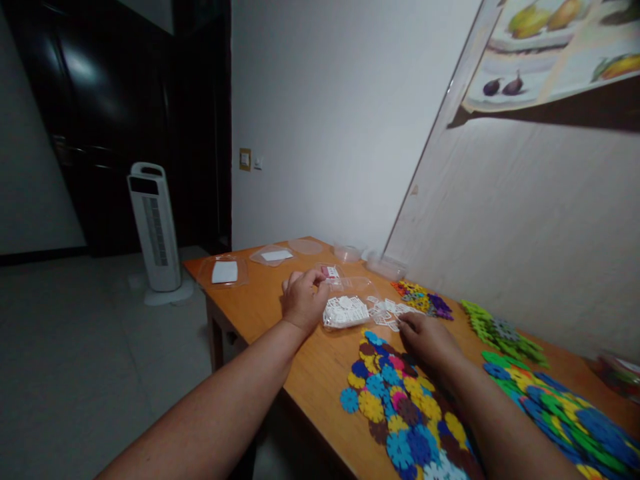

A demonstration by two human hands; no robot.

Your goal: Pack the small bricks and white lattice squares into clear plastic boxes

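My left hand [304,298] has its fingers curled at the left rim of a clear plastic container [327,327]. White flat openwork plastic pieces [346,311] fill that container in a heap. To its right, more loose white pieces [383,312] lie on the table. My right hand [427,335] reaches in from the right, thumb and fingers pinched at the edge of these loose pieces. Its fingertips are partly hidden, and the piece between them is small. Just below sits a spread of colourful notched plastic discs [395,387], blue, yellow, brown and pink.
On the wooden table [310,373] are clear lids with white paper [225,271], clear tubs [385,265] by the wall, small orange and purple pieces [425,299], green pieces [500,330] and a blue-green pile [570,413]. A white tower fan [156,230] stands on the floor.
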